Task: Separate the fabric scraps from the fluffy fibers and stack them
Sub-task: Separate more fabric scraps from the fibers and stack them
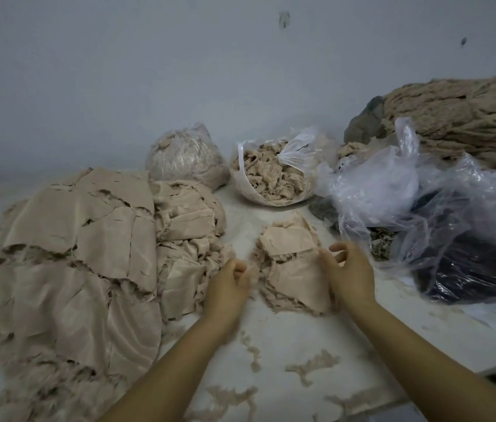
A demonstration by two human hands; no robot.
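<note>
Small pile of scraps at center table. Left hand at 9 o'clock, seemingly pinching fluff; right hand at 3 o'clock, loosely curled, steadying. Stack farther at 9 o'clock.

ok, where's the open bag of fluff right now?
Head view, centre back of the table: the open bag of fluff sits near the wall, between the tied bag on its left and crumpled clear plastic on its right.

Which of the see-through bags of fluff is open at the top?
The middle bag, right behind the small pile of scraps. Its mouth gapes so bare fluff shows, while the rounder bag to its left is closed up.
</note>
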